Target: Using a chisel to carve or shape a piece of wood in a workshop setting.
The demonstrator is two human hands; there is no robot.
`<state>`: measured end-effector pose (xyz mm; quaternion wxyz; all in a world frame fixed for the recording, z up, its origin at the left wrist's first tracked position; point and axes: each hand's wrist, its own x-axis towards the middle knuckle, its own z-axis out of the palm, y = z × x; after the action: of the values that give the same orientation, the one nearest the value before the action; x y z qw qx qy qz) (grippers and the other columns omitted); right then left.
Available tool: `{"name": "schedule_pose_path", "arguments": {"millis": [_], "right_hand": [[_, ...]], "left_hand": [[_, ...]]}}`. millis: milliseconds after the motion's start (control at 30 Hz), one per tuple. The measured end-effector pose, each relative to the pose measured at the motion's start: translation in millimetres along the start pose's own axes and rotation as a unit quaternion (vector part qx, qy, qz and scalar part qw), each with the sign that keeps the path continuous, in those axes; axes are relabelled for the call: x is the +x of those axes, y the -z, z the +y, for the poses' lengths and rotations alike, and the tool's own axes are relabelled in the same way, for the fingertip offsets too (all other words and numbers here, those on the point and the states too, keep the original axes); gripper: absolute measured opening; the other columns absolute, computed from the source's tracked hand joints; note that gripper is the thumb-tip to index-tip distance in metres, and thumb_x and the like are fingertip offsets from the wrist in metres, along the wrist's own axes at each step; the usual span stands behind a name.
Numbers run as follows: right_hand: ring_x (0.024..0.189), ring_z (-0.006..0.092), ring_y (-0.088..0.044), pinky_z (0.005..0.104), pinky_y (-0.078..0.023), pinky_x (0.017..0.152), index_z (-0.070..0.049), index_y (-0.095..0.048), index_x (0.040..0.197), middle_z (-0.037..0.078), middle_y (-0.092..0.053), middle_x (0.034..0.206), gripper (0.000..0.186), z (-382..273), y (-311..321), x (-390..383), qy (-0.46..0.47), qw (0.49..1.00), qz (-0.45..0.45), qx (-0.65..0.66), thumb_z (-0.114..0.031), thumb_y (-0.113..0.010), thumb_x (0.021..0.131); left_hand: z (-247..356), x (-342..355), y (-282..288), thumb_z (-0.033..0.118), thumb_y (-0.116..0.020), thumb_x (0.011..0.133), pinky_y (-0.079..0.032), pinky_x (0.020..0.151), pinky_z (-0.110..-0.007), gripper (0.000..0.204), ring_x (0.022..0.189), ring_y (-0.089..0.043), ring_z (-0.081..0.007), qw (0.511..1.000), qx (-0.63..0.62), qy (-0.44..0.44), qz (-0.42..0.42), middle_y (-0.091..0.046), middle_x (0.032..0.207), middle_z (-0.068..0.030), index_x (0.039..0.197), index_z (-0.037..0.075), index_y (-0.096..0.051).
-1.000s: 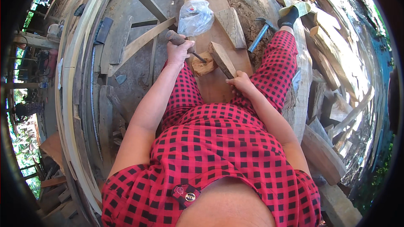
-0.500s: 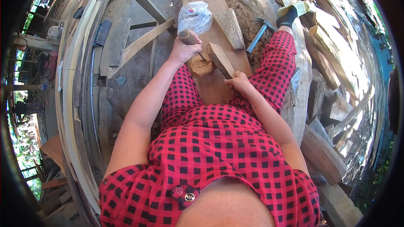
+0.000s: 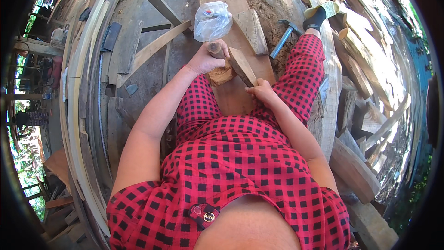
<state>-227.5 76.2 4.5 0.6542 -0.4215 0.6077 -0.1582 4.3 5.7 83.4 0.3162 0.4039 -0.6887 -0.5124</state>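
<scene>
My left hand (image 3: 206,60) is closed round the thick wooden handle of a chisel (image 3: 215,49), now seen nearly end-on, above a rough-cut wooden block (image 3: 217,78) between my legs; the chisel's blade is hidden behind the hand. My right hand (image 3: 262,92) grips the lower end of a flat wooden batten (image 3: 241,65), whose upper end is beside the chisel handle. The block sits on a wide brown plank (image 3: 236,102). Beyond my hands lies a crumpled clear plastic bag (image 3: 212,21) with something red inside.
A blue-handled hammer (image 3: 281,43) lies near my sandalled right foot (image 3: 321,15). A short beam (image 3: 249,32) rests on the plank. Loose timber pieces (image 3: 360,65) crowd the right; long boards (image 3: 78,92) and crossed slats (image 3: 155,53) lie at the left.
My left hand has shifted slightly, tipping the chisel handle more upright and down toward the block. My right hand and the batten have barely moved.
</scene>
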Motion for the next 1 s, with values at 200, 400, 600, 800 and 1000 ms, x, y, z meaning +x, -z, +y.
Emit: {"name": "schedule_pose_path", "arguments": {"millis": [200,400,600,800,1000], "right_hand": [[0.049,0.0166,-0.053,0.0309,-0.043,0.043,0.001,-0.051,0.087,0.007,-0.054,0.064,0.029,-3,7,-15,0.071,0.995,0.065,-0.04,-0.018,-0.071,0.077],[0.053,0.0049,-0.046,0.0217,-0.039,0.043,-0.002,-0.05,0.085,0.0,-0.052,0.069,0.026,-47,19,-62,0.273,0.946,0.131,0.114,-0.017,-0.071,0.08],[0.059,0.0132,-0.05,0.0298,-0.043,0.055,-0.002,-0.047,0.088,0.008,-0.052,0.068,0.029,-64,36,-86,0.409,0.894,0.181,-0.033,-0.017,-0.07,0.08],[0.06,0.0196,-0.047,0.0318,-0.041,0.058,-0.002,-0.044,0.082,0.015,-0.051,0.066,0.03,-81,55,-103,0.284,0.907,0.173,-0.257,-0.016,-0.07,0.079],[0.062,0.0155,-0.051,0.032,-0.041,0.058,-0.002,-0.043,0.084,0.009,-0.049,0.064,0.029,-78,48,-104,0.443,0.874,0.195,-0.048,-0.014,-0.068,0.081]], "left_hand": [[0,18,-9,-0.004,-0.06,0.06,-0.045,0.078,-0.027,0.021,0.083,-0.055,-0.0129,0.997,0.025,-0.005,-0.078,-0.057,0.082,-0.001,0.078,0.005,-0.055],[0,10,0,-0.003,-0.061,0.061,-0.045,0.077,-0.026,0.02,0.082,-0.055,-0.0118,0.998,0.025,0.016,-0.06,-0.057,0.08,0.0001,0.078,0.005,-0.055],[2,19,-5,-0.003,-0.063,0.061,-0.045,0.077,-0.026,0.022,0.083,-0.055,-0.011,0.996,-0.011,0.072,-0.047,-0.058,0.081,0.0001,0.08,0.005,-0.056],[-5,24,-13,-0.003,-0.063,0.061,-0.045,0.073,-0.027,0.022,0.079,-0.054,-0.011,0.997,0.007,0.068,-0.037,-0.058,0.08,-0.0003,0.08,0.006,-0.055],[-8,25,-8,-0.003,-0.062,0.062,-0.046,0.071,-0.028,0.019,0.075,-0.054,-0.0111,0.998,-0.02,0.032,-0.055,-0.058,0.077,0.0001,0.078,0.005,-0.056]]}}
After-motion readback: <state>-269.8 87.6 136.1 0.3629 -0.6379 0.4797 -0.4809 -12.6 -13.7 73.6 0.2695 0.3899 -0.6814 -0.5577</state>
